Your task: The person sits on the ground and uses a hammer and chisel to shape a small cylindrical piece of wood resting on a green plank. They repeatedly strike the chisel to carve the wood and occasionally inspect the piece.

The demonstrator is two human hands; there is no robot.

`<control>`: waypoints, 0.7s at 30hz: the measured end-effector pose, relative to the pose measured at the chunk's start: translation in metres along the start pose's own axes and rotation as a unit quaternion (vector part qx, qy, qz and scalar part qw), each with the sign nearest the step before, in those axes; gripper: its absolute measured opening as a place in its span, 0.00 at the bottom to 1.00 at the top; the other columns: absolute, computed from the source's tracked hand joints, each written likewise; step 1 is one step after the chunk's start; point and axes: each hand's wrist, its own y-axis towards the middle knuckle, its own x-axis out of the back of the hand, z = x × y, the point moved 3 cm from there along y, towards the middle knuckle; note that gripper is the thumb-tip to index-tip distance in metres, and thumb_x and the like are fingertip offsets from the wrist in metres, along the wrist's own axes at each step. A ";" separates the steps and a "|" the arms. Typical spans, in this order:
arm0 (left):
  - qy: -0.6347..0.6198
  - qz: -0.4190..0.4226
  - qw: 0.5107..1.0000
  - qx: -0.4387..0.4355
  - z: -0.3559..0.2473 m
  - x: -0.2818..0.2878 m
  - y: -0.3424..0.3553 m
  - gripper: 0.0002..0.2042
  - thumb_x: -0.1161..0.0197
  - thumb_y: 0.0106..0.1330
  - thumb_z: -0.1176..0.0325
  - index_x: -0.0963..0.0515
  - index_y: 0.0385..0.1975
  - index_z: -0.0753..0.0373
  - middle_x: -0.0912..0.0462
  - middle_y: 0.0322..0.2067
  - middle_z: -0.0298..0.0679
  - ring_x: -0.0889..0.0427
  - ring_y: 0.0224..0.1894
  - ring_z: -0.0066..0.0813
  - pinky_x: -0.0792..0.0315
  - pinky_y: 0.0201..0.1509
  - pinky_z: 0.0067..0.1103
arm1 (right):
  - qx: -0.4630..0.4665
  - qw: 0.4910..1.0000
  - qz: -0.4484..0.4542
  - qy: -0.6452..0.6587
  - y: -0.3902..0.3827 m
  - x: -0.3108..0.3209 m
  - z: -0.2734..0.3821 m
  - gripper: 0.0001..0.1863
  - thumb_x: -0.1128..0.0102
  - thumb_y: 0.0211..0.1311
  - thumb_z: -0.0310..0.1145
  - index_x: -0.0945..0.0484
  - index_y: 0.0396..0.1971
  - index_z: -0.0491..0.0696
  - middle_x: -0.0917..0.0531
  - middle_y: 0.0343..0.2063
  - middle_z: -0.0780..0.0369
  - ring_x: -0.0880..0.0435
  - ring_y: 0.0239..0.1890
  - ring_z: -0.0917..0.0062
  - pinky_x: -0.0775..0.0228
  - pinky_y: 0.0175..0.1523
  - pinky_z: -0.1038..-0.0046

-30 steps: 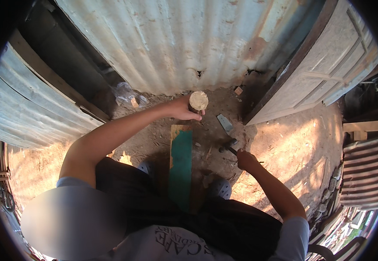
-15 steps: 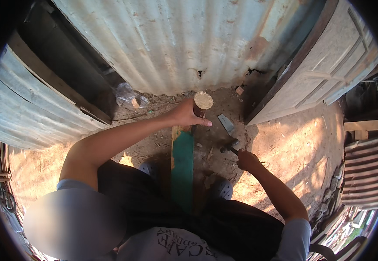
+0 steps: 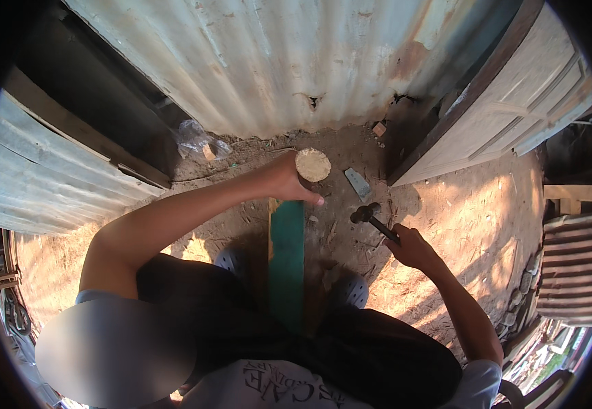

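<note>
My left hand grips a short round wooden piece with a pale, rough top, upright over the far end of a green-painted board; whether it rests on the board is hidden. The board runs back between my legs and shows bare wood along its left edge. My right hand is closed on the handle of a dark hammer, whose head is to the right of the board, apart from the round piece. Beyond the hammer lies a grey flat scrap on the dirt.
A corrugated metal wall stands ahead, a panelled door right, metal sheeting left. A plastic bag and small block lie on the dirt ground. Wood and rusty sheeting are piled at the right.
My right hand and the hammer have moved right and slightly up, the head lifting. My left hand has shifted a little with the round piece, its thumb now lower.
</note>
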 end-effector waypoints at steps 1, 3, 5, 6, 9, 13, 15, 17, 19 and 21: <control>0.016 -0.006 1.000 0.008 -0.001 0.001 -0.001 0.28 0.29 0.47 0.55 0.30 0.45 0.65 0.25 0.42 0.44 0.26 0.46 0.35 0.33 0.52 0.27 | 0.005 1.000 -0.008 0.017 -0.010 0.010 0.010 0.15 0.46 0.57 0.38 0.31 0.36 0.41 0.22 0.24 0.48 0.20 0.33 0.53 0.30 0.33 0.60; 0.049 -0.046 0.998 -0.008 -0.002 0.002 -0.004 0.26 0.30 0.48 0.55 0.29 0.42 0.65 0.23 0.40 0.45 0.24 0.43 0.38 0.31 0.50 0.28 | 0.044 0.994 -0.067 0.076 -0.026 0.015 0.022 0.15 0.43 0.57 0.37 0.31 0.34 0.41 0.23 0.20 0.50 0.21 0.25 0.57 0.33 0.29 0.64; 0.082 -0.100 0.989 -0.066 -0.003 -0.001 -0.001 0.21 0.31 0.47 0.55 0.25 0.33 0.65 0.20 0.33 0.46 0.22 0.37 0.43 0.28 0.44 0.31 | 0.052 0.982 -0.106 0.148 -0.042 0.010 0.028 0.13 0.41 0.57 0.35 0.33 0.25 0.42 0.30 0.13 0.59 0.32 0.18 0.73 0.40 0.23 0.71; 0.087 -0.124 0.985 -0.078 -0.003 -0.003 0.000 0.21 0.32 0.47 0.55 0.25 0.33 0.65 0.20 0.32 0.46 0.21 0.36 0.44 0.28 0.43 0.31 | 0.054 0.973 -0.128 0.186 -0.049 0.010 0.034 0.15 0.39 0.57 0.34 0.34 0.20 0.42 0.34 0.10 0.63 0.37 0.14 0.81 0.44 0.20 0.74; 0.071 -0.176 0.978 -0.083 -0.002 -0.008 -0.001 0.19 0.32 0.48 0.55 0.24 0.30 0.64 0.20 0.28 0.44 0.21 0.33 0.44 0.27 0.39 0.32 | 0.013 0.963 -0.077 0.258 -0.045 -0.002 0.037 0.14 0.42 0.58 0.35 0.32 0.22 0.40 0.32 0.13 0.59 0.34 0.17 0.76 0.41 0.24 0.72; -0.051 -0.148 0.988 -0.018 -0.003 -0.021 0.001 0.15 0.33 0.51 0.61 0.25 0.32 0.64 0.20 0.29 0.39 0.21 0.33 0.35 0.29 0.40 0.27 | 0.088 0.953 -0.125 0.262 -0.039 -0.002 0.054 0.13 0.44 0.60 0.36 0.31 0.28 0.40 0.29 0.15 0.56 0.32 0.19 0.73 0.38 0.27 0.70; -0.059 -0.149 0.987 -0.032 -0.004 -0.031 0.002 0.13 0.33 0.53 0.64 0.25 0.34 0.63 0.21 0.30 0.37 0.22 0.34 0.30 0.29 0.41 0.25 | 0.125 0.946 -0.148 0.261 -0.037 0.007 0.066 0.12 0.45 0.61 0.35 0.30 0.31 0.40 0.29 0.17 0.58 0.32 0.19 0.75 0.38 0.27 0.72; -0.004 -0.185 0.979 -0.086 -0.002 -0.040 0.003 0.13 0.32 0.52 0.65 0.26 0.33 0.63 0.21 0.29 0.37 0.22 0.33 0.28 0.29 0.40 0.24 | 0.152 0.929 -0.164 0.295 -0.039 0.016 0.076 0.11 0.45 0.61 0.35 0.30 0.32 0.41 0.28 0.17 0.59 0.31 0.19 0.76 0.38 0.26 0.74; -0.040 -0.176 0.982 -0.054 -0.003 -0.038 0.007 0.13 0.31 0.52 0.64 0.26 0.32 0.63 0.21 0.29 0.37 0.22 0.33 0.26 0.30 0.40 0.24 | 0.186 0.907 -0.185 0.329 -0.042 0.025 0.082 0.10 0.46 0.61 0.33 0.28 0.33 0.40 0.28 0.17 0.62 0.30 0.20 0.80 0.39 0.26 0.77; -0.071 -0.177 0.981 -0.035 -0.008 -0.034 0.009 0.16 0.31 0.51 0.59 0.25 0.32 0.64 0.20 0.27 0.39 0.21 0.32 0.28 0.29 0.39 0.26 | 0.219 0.889 -0.213 0.342 -0.046 0.031 0.084 0.09 0.47 0.61 0.32 0.27 0.32 0.40 0.27 0.17 0.62 0.30 0.21 0.81 0.39 0.26 0.77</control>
